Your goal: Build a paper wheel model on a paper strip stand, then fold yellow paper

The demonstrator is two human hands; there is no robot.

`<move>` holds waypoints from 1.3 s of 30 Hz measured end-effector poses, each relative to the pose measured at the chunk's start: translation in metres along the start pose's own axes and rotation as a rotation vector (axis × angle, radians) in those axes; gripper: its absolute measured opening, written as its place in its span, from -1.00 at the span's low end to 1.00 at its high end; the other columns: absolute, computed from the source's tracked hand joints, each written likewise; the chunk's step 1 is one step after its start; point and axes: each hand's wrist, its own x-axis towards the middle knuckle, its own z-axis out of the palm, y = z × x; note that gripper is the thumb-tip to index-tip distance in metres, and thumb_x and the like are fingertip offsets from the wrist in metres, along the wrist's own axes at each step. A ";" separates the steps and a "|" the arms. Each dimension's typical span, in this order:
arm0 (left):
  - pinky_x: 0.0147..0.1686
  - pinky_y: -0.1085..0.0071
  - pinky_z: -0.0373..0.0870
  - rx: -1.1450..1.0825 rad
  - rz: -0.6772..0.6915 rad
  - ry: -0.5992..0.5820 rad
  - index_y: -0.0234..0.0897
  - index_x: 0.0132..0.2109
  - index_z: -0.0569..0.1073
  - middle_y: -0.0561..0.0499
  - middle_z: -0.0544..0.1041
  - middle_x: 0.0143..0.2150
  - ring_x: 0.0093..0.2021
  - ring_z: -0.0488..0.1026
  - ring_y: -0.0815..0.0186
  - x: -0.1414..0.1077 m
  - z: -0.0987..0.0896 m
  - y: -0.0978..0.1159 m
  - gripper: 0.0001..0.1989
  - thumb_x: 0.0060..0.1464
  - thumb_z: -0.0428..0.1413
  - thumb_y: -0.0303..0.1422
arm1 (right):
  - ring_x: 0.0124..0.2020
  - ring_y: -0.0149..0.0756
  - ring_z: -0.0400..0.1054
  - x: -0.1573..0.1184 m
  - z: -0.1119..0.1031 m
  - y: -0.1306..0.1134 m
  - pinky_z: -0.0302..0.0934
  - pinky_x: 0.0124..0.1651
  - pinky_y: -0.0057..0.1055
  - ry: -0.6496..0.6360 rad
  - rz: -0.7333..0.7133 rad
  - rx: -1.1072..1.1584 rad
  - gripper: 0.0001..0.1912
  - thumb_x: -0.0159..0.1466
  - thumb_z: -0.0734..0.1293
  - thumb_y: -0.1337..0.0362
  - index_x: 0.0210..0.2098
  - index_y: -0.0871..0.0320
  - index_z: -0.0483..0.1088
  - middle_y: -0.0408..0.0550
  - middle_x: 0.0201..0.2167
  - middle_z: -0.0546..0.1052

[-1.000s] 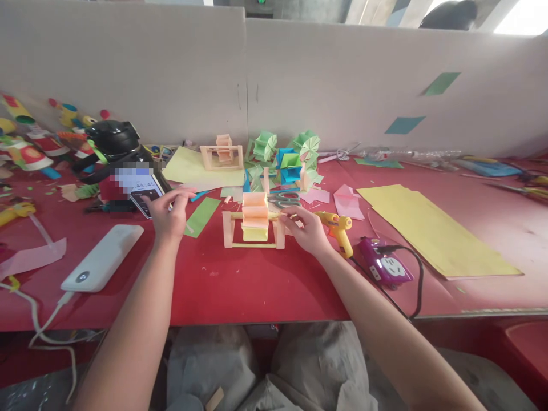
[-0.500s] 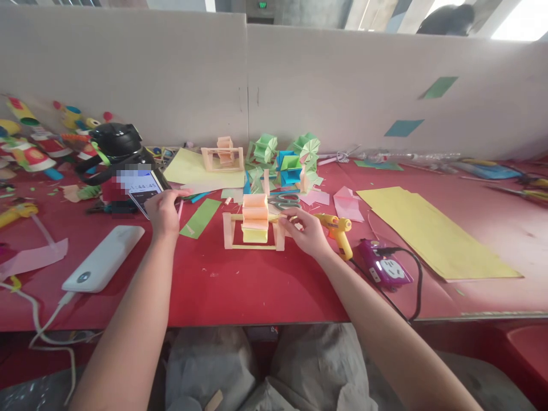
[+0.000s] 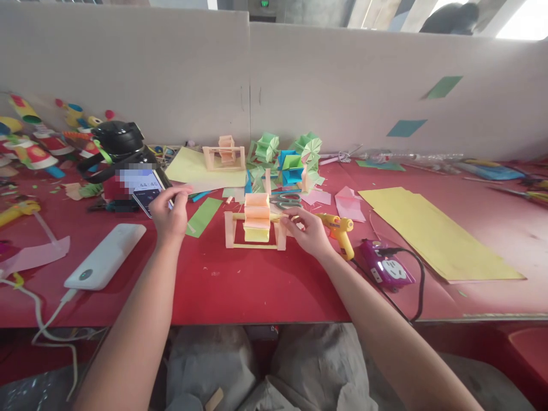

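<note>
A small paper wheel, folded in peach and yellow, sits on a yellow rod in a pale frame standing on the red table. My right hand pinches the rod's right end, beside the frame's right upright. To the left, my left hand is raised in front of a phone that leans by a black bottle. Its thumb and fingertips are drawn together; anything between them is too small to make out. A green paper strip lies between that hand and the frame.
Scissors, a yellow glue gun and a purple power socket are to the right, before yellow sheets. Behind stand several paper wheels and another framed wheel. A white power bank lies left.
My left hand has shifted slightly right, its thumb and fingertips coming closer together. My right hand stays at the rod's end, and the wheel looks almost the same.
</note>
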 end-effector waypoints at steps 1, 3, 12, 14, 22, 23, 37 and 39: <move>0.09 0.21 0.42 -0.018 0.005 0.041 -0.20 -0.37 0.56 -0.02 0.64 -0.24 -0.04 0.57 0.13 -0.002 0.000 -0.001 -0.82 0.03 0.06 -0.31 | -0.30 -0.28 0.43 0.000 0.000 0.000 0.34 -0.25 -0.33 0.000 0.001 -0.001 -0.77 0.33 0.34 0.07 -0.22 0.09 0.49 -0.05 -0.29 0.56; 0.00 0.26 0.47 -0.022 -0.004 0.071 -0.22 -0.37 0.58 -0.01 0.63 -0.30 -0.12 0.58 0.14 -0.005 0.001 -0.002 -0.82 0.01 0.08 -0.31 | -0.29 -0.28 0.43 0.000 0.000 0.001 0.34 -0.25 -0.33 -0.001 0.001 0.000 -0.76 0.33 0.34 0.06 -0.22 0.10 0.49 -0.05 -0.28 0.56; 0.24 0.15 0.32 -0.226 -0.065 -0.519 -0.28 -0.04 0.58 -0.13 0.60 0.07 0.15 0.48 0.07 -0.013 0.009 0.006 -0.52 -0.17 0.06 -0.41 | -0.30 -0.29 0.44 0.001 0.001 -0.001 0.35 -0.24 -0.32 0.006 0.010 0.015 -0.75 0.32 0.35 0.06 -0.22 0.11 0.49 -0.04 -0.29 0.57; 0.20 0.18 0.36 -0.213 -0.047 -0.395 -0.29 -0.10 0.58 -0.12 0.63 -0.01 0.09 0.52 0.09 -0.011 0.003 0.003 -0.56 -0.19 0.05 -0.41 | -0.29 -0.28 0.44 0.001 0.001 -0.002 0.36 -0.23 -0.32 0.007 0.017 0.016 -0.74 0.32 0.35 0.05 -0.22 0.11 0.50 -0.04 -0.29 0.57; -0.12 0.32 0.50 -0.078 -0.124 0.042 -0.25 -0.44 0.58 -0.05 0.61 -0.42 -0.25 0.58 0.18 0.000 -0.008 -0.011 -0.74 -0.10 -0.02 -0.36 | -0.32 -0.29 0.44 0.000 0.001 -0.001 0.36 -0.25 -0.33 0.005 0.006 0.015 -0.74 0.31 0.36 0.04 -0.22 0.10 0.50 -0.05 -0.31 0.57; -0.14 0.33 0.50 -0.082 -0.126 0.056 -0.26 -0.45 0.58 -0.05 0.61 -0.43 -0.27 0.57 0.19 0.001 -0.006 -0.011 -0.73 -0.10 -0.03 -0.36 | -0.31 -0.29 0.44 0.000 0.001 -0.001 0.36 -0.25 -0.33 0.004 0.001 0.017 -0.75 0.31 0.36 0.04 -0.22 0.10 0.49 -0.05 -0.30 0.57; -0.21 0.31 0.50 -0.153 -0.085 0.052 -0.26 -0.48 0.57 -0.04 0.59 -0.47 -0.34 0.55 0.21 0.013 0.004 -0.012 -0.75 -0.07 0.00 -0.35 | -0.31 -0.29 0.44 0.000 0.000 0.000 0.34 -0.25 -0.34 -0.004 0.005 0.014 -0.78 0.32 0.36 0.09 -0.21 0.11 0.50 -0.05 -0.29 0.57; -0.15 0.27 0.50 -0.123 -0.060 0.035 -0.24 -0.48 0.56 -0.03 0.60 -0.45 -0.32 0.55 0.19 0.012 0.003 -0.007 -0.75 -0.04 0.00 -0.34 | -0.31 -0.30 0.44 0.000 0.000 0.000 0.34 -0.25 -0.35 -0.003 0.000 0.014 -0.79 0.32 0.36 0.10 -0.21 0.11 0.50 -0.05 -0.29 0.57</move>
